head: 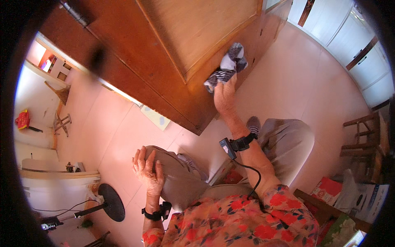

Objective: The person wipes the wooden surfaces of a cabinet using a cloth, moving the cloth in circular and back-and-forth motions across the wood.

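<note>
My right hand (pixel 224 97) presses a bunched black-and-white patterned cloth (pixel 230 66) against the lower part of a brown wooden door (pixel 193 106). The fingertips are partly hidden by the cloth. Above it, a lighter wood panel (pixel 209 34) is framed by a raised moulding. My left hand (pixel 148 169) rests on my left knee with its fingers spread, and holds nothing. Black straps with small devices sit on both wrists, and a cable runs from the right device (pixel 228 148).
A round black stand base (pixel 111 202) is at lower left. Wooden chairs (pixel 364 136) and bags and boxes (pixel 327 191) are on the right. Pale cabinets (pixel 348 40) line the upper right. A broom (pixel 61 92) leans at left; a mat (pixel 155 117) lies by the door.
</note>
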`<control>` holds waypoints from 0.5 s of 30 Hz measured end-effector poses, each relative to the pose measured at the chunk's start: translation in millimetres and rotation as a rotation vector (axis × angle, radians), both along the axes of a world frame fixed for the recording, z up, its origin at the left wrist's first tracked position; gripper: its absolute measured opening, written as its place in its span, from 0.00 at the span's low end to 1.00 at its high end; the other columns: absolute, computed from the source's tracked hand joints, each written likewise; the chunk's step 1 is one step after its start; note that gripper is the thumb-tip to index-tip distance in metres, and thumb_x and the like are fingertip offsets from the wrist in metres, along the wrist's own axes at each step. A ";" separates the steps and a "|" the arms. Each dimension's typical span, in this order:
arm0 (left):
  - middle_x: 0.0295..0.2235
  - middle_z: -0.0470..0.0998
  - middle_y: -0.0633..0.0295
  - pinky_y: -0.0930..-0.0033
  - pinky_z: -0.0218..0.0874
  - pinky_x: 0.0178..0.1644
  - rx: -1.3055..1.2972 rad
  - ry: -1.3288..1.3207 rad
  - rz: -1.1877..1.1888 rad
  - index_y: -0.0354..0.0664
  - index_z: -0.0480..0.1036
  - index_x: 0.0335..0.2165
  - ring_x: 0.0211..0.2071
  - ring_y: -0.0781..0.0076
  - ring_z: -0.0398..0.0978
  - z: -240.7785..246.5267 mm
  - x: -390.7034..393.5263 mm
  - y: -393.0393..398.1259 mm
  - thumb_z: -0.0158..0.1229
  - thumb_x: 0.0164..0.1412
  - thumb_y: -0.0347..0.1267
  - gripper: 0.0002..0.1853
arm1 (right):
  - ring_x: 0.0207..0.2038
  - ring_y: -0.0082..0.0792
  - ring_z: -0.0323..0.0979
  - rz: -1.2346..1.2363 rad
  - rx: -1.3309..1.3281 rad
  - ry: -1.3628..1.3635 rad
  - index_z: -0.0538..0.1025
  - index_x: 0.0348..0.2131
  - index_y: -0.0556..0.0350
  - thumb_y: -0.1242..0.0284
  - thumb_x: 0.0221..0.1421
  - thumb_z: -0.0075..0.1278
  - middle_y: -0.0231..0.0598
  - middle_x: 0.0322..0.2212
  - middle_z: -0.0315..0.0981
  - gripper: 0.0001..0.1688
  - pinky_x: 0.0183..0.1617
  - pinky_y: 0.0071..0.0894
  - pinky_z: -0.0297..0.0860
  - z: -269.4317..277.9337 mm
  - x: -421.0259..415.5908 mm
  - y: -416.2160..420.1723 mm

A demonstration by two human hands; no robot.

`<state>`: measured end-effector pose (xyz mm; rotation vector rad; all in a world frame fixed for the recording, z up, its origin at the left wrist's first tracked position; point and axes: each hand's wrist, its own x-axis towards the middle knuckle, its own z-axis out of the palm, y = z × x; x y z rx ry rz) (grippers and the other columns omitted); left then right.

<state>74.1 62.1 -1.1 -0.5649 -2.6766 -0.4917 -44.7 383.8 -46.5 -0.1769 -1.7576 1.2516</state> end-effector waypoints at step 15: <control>0.51 0.65 0.54 0.48 0.41 0.60 -0.006 0.002 0.011 0.45 0.73 0.40 0.55 0.54 0.58 1.4 -0.3 0.9 0.54 0.49 0.29 0.16 | 0.47 0.50 0.63 -0.135 0.077 0.099 0.59 0.51 0.72 0.67 0.52 0.40 0.59 0.44 0.65 0.32 0.53 0.37 0.57 103.1 -60.3 146.0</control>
